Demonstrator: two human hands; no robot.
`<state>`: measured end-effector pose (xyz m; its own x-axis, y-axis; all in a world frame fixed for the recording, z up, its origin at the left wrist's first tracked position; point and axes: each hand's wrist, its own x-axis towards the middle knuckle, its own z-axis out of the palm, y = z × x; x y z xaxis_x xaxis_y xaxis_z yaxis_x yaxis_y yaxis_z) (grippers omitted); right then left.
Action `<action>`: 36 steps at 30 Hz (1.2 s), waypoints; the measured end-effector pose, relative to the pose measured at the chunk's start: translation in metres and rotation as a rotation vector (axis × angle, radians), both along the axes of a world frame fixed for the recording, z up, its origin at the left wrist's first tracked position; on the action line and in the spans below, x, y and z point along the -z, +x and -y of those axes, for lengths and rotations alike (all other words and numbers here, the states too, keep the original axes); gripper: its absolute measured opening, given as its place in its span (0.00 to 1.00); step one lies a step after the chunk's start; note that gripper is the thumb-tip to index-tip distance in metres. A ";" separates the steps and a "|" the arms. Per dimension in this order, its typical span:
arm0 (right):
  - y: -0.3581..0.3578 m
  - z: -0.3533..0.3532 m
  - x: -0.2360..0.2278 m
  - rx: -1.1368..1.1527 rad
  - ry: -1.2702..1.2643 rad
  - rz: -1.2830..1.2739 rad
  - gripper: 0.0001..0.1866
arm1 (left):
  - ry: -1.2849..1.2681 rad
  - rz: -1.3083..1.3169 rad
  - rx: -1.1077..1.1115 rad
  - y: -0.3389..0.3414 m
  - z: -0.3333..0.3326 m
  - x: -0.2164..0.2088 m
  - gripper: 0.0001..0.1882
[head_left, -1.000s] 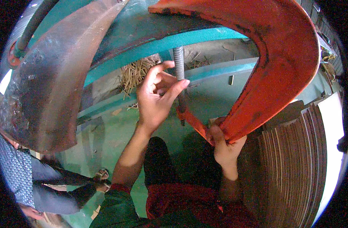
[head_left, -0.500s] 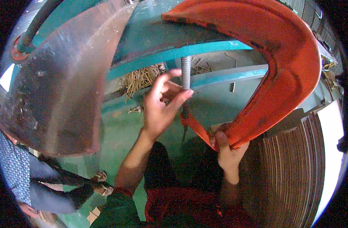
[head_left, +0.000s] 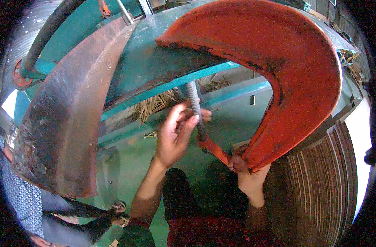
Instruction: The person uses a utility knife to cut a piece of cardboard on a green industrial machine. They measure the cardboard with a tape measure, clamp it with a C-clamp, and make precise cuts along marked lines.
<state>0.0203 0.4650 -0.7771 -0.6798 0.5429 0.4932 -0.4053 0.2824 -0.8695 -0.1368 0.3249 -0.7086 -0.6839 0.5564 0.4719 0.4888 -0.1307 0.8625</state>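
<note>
one orange clamp (head_left: pixel 307 82) — gripped by the right hand (head_left: pixel 250 178) below, left hand (head_left: pixel 173 138) curled round its screw (head_left: pixel 193 96)

The left hand's (head_left: pixel 171 136) fingers (head_left: pixel 206 114), earlier in an open pinch, had curled behind the threaded screw (head_left: pixel 193 99), their tips showing past its right side. Below the near edge of the tabletop (head_left: pixel 149 31), the screw had tilted, top leftward. A pale metal rod (head_left: pixel 125 12) had come into view toward the far edge.
</note>
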 end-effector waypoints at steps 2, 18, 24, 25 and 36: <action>-0.001 0.001 -0.002 -0.012 0.002 -0.018 0.05 | -0.069 -0.099 0.029 -0.002 0.000 0.001 0.24; 0.005 -0.005 0.013 -0.036 0.030 0.008 0.04 | -0.028 -0.113 0.003 0.009 0.008 0.015 0.18; 0.002 0.007 0.009 -0.036 -0.304 0.050 0.12 | -0.192 -0.258 -0.257 0.005 0.009 0.010 0.14; 0.000 0.010 0.007 -0.064 -0.341 -0.001 0.12 | -0.210 -0.249 -0.269 0.008 0.009 0.009 0.15; 0.008 0.027 0.004 0.039 -0.125 0.001 0.08 | -0.178 -0.041 0.001 0.012 0.015 0.003 0.21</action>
<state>0.0288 0.4379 -0.7816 -0.6572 0.6262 0.4195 -0.3951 0.1878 -0.8992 -0.1244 0.3101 -0.7114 -0.6656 0.6342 0.3935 0.5238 0.0213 0.8516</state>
